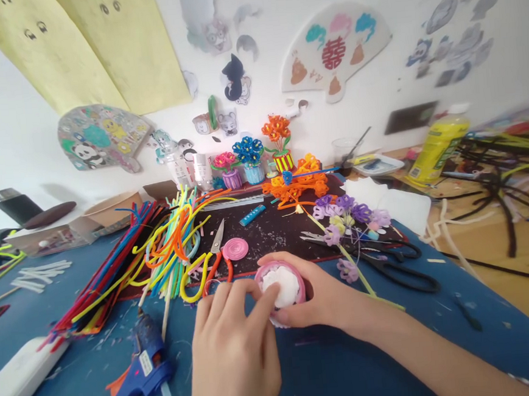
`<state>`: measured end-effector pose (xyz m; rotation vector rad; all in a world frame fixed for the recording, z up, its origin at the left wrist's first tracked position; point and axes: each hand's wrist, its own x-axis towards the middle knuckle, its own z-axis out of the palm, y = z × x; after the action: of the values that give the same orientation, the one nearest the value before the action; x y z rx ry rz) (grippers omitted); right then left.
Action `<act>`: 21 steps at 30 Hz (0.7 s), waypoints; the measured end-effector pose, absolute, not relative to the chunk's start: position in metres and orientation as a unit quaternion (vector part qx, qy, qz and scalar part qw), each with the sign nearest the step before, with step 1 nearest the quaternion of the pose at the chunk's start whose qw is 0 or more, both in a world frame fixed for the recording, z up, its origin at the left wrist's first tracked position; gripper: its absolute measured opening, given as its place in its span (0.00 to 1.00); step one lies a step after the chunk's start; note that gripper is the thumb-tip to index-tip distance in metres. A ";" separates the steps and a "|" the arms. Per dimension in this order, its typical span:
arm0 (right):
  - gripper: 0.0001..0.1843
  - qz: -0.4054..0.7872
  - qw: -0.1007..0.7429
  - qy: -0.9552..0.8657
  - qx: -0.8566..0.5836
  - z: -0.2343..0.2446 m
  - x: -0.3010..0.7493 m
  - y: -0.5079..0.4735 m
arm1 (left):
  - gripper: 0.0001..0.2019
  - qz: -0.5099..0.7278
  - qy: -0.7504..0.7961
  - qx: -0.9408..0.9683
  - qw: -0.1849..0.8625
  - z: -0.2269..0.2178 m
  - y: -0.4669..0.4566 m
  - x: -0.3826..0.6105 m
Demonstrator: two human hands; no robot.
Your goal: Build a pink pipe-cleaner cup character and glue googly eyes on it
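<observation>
My right hand (321, 300) is wrapped around a small pink pipe-cleaner pot (298, 281) stuffed with white filling (283, 285). My left hand (233, 347) reaches in from below, its fingertips pressing on the white filling at the pot's rim. Just behind the pot lie a pink spiral disc (235, 249) and red-handled scissors (217, 259). A purple pipe-cleaner flower sprig (346, 216) lies to the right of the pot on a long green stem.
A heap of coloured pipe cleaners (158, 249) lies at left, a blue glue gun (140, 369) near my left hand. Black scissors (398, 264) lie at right. Orange flowers (297, 183) and small flower pots (250, 162) stand at the back by the wall. A yellow bottle (438, 141) stands far right.
</observation>
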<state>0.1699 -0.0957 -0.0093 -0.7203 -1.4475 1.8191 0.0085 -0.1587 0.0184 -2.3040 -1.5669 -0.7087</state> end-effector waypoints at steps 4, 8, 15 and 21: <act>0.37 0.632 0.348 -0.622 -0.302 -0.005 0.171 -0.100 | 0.11 -0.237 -0.539 -0.796 0.138 0.034 -0.149 -0.002; 0.37 0.584 0.363 -0.665 -0.290 -0.007 0.169 -0.104 | 0.08 -0.196 -0.536 -0.806 0.160 0.043 -0.139 -0.001; 0.34 0.661 0.322 -0.628 -0.256 0.004 0.174 -0.107 | 0.07 -0.180 -0.509 -0.827 0.157 0.044 -0.137 0.001; 0.39 0.675 0.309 -0.625 -0.242 0.004 0.175 -0.107 | 0.07 -0.139 -0.511 -0.841 0.110 0.050 -0.133 0.001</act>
<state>0.1748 -0.1070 0.0041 -0.6400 -1.6513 1.7843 0.0014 -0.1328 0.0501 -2.4723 -1.5004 -0.4072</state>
